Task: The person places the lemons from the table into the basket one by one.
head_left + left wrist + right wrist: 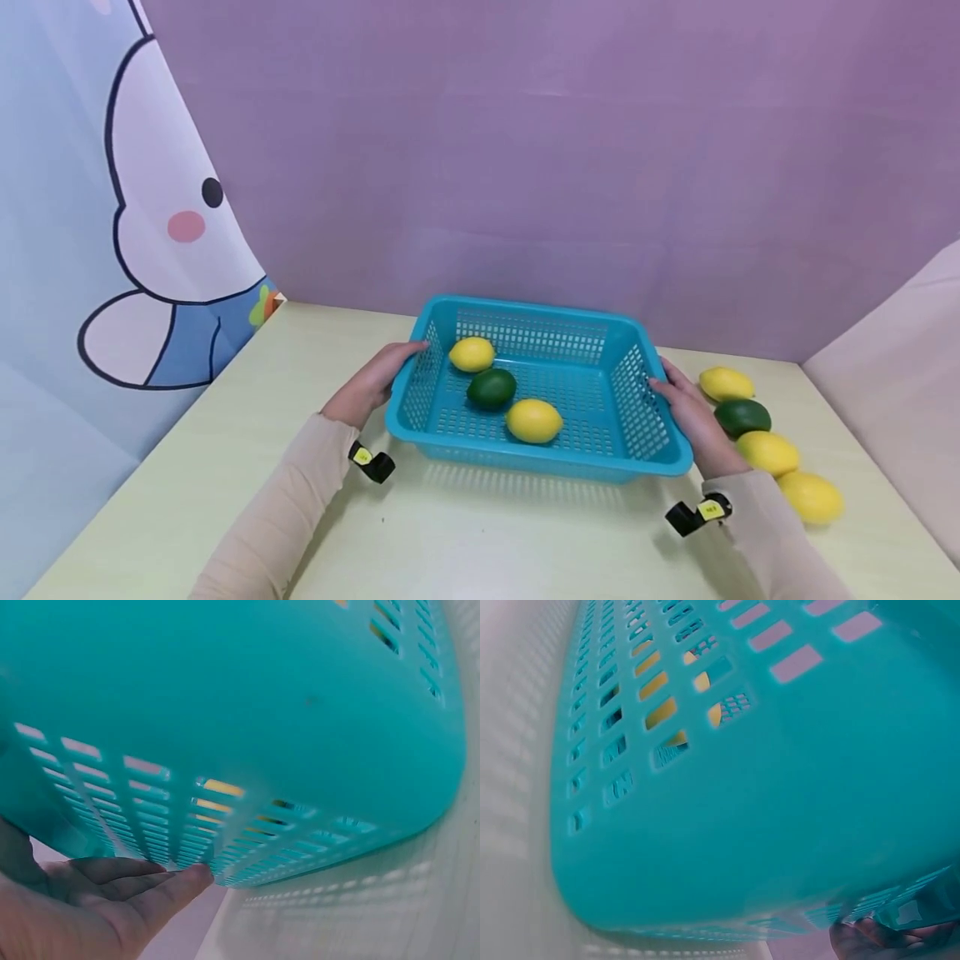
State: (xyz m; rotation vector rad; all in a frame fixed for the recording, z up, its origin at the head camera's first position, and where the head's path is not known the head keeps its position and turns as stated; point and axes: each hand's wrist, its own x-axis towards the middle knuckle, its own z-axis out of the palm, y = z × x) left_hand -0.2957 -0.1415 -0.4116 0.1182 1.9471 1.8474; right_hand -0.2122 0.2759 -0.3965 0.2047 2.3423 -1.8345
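Both hands hold a blue perforated plastic basket (540,454) by its short ends. My left hand (375,379) grips the left end, thumb over the rim; in the left wrist view its fingers (169,896) lie against the outside of the end wall. At the right end my right hand (693,417) grips likewise, thumb over the rim, and its fingers (877,941) show at the lower corner of the right wrist view. A yellow lemon (472,354), a dark green lime-like fruit (492,389) and another lemon (534,421) lie inside, towards the left. Below the basket's front wall, a latticed shadow falls on the table.
Right of the basket, beside my right forearm, a row of fruit lies on the pale table (465,550): a lemon (726,384), a dark green fruit (742,416) and two more lemons, one (768,452) behind the other (811,497). A purple curtain (540,167) hangs behind the table.
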